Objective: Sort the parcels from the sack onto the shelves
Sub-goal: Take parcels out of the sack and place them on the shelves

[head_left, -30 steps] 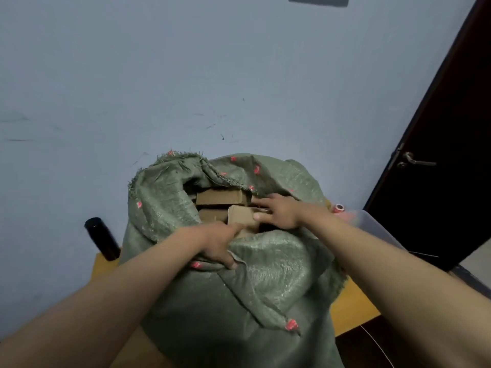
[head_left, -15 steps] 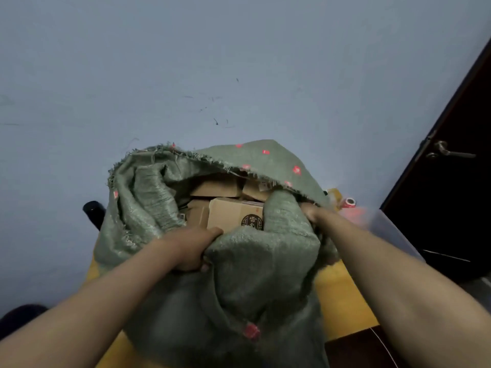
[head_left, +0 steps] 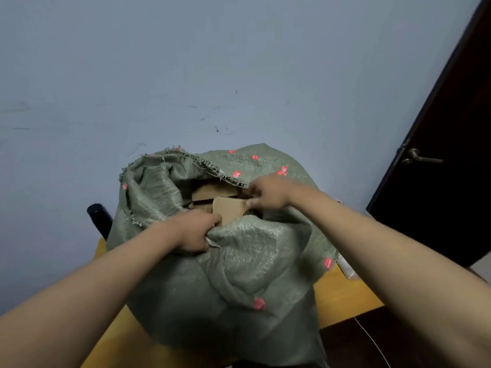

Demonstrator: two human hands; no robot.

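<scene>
- Green woven sack (head_left: 239, 261) with small red marks stands on a yellow wooden surface (head_left: 342, 296) against a pale blue wall (head_left: 186, 62); its mouth gapes open at the top.
- Brown cardboard parcels (head_left: 229, 207) lie inside the sack, visible through the opening — one nearest the front, more behind it.
- Left hand (head_left: 195, 229): fingers curled tight, gripping the near lip of the sack.
- Right hand (head_left: 268, 193): blurred; fingers appear bent at the nearest parcel's far edge — grip cannot be confirmed.
- Black bottle (head_left: 98, 217) stands left of the sack.
- Dark door (head_left: 451, 155) with lever handle at right.
</scene>
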